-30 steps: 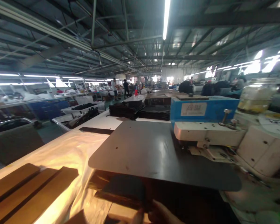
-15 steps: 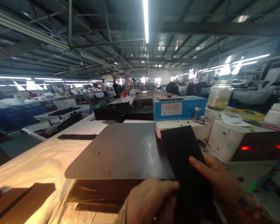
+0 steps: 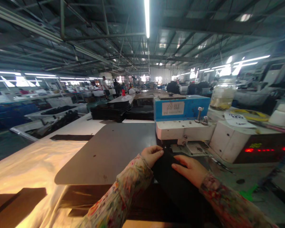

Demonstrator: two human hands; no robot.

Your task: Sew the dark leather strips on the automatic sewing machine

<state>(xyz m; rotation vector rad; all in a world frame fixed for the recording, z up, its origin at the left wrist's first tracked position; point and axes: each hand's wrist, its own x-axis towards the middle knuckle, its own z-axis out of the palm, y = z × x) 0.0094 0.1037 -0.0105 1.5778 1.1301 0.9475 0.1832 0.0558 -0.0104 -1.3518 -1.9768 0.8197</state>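
Left fingers (image 3: 159, 154) are pinching the strip (image 3: 171, 179) beside the machine (image 3: 171, 131), right fingers (image 3: 180, 170) are resting on it, grip unclear, so this piece is seemingly only being positioned, while nothing is showing whether the stacks (image 3: 110, 111) beyond are finished.

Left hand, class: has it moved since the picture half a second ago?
Yes, forward: the left hand was at the near edge of the metal plate and is now farther over it.

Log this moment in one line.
left hand: pinches far end of black piece | right hand: on its right side | blue-and-white machine: just beyond
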